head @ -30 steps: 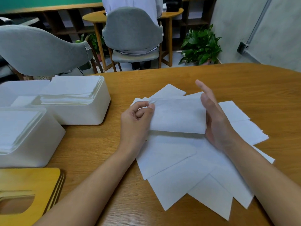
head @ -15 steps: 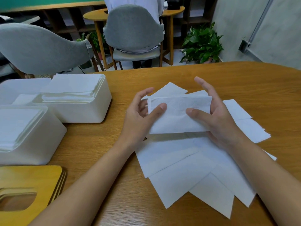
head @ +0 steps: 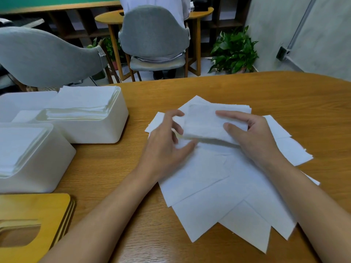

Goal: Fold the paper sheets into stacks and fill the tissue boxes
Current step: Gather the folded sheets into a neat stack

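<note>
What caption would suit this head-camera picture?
Right hand pinches a folded tissue stack over fanned paper sheets; left hand at its edge.

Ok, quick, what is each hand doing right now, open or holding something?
Left hand: open, fingers loose beside the folded paper.
Right hand: pinching the folded paper.

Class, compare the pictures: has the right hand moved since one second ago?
Yes. The right hand has swung its fingers left, toward the white tissue box, and now pinches the folded sheet.
</note>
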Available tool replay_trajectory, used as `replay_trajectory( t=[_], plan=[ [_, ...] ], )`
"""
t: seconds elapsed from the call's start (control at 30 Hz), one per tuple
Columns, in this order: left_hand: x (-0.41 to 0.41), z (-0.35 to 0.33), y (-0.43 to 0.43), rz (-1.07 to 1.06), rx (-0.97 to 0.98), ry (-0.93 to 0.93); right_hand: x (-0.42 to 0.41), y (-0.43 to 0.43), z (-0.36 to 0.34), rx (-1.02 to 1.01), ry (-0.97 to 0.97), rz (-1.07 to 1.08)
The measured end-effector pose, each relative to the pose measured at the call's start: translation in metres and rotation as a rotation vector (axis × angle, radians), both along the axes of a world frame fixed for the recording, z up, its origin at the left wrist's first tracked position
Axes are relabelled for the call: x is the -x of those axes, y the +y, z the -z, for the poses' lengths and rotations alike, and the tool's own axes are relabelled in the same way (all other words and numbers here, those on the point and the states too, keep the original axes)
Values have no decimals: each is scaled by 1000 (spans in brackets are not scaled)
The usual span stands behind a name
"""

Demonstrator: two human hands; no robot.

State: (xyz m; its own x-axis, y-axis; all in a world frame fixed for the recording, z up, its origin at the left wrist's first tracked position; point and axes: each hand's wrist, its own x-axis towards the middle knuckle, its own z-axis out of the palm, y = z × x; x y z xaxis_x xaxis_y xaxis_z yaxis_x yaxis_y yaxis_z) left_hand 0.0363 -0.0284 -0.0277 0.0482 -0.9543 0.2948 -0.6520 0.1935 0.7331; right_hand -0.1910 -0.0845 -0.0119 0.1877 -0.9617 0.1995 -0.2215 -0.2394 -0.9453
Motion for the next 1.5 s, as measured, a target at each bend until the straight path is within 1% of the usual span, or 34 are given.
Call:
replay_trajectory(
  t=[0.07, 0.1, 0.17, 0.37, 0.47, 0.6, 0.7, 0.8, 0.87, 0.93, 1.0, 1.1, 1.17, 1.23, 1.33, 1.43, 1.5],
  plan=[
    [-1, 2, 1, 75, -61, -217, 2, -5, 5, 23, 18, 83],
    [-1, 1, 2, 113, -72, -295, 2, -6, 6, 33, 23, 100],
    [-3, 0, 1, 173, -78, -337, 2, -5, 6, 50, 35, 92],
    [-2, 2, -2, 255, -115, -203, -2, -4, 7, 47, 35, 33],
    [1, 0, -1, 280, -72, -135, -2, -2, 5, 50, 33, 4],
    [3, -4, 1, 187, -10, 170, -3, 3, -3, 30, 9, -132],
    [4, -5, 0, 113, 74, 295, -5, 10, -5, -26, -3, -213],
    [3, -5, 1, 48, 172, 277, -10, 11, 1, -58, -21, -218],
    [3, -6, 1, 27, 209, 231, -9, 9, 3, -48, -46, -144],
    [1, -8, 1, 28, 224, 230, -6, 5, 1, -37, -63, -72],
    [-1, -12, 2, 27, 240, 263, -2, 3, 0, -61, -112, -88],
    [-1, -16, 3, 19, 227, 313, -3, 7, -2, -127, -178, -201],
    [0, -18, 5, 22, 192, 338, -6, 12, -4, -128, -146, -291],
    [1, -19, 5, 32, 172, 339, -8, 15, -4, -101, -94, -335],
    [1, -19, 4, 46, 176, 332, -9, 17, -7, -89, -73, -353],
    [2, -18, 3, 46, 174, 345, -10, 19, -8, -22, 5, -344],
    [3, -17, 3, 35, 168, 352, -12, 20, -9, -14, 19, -346]
  ],
)
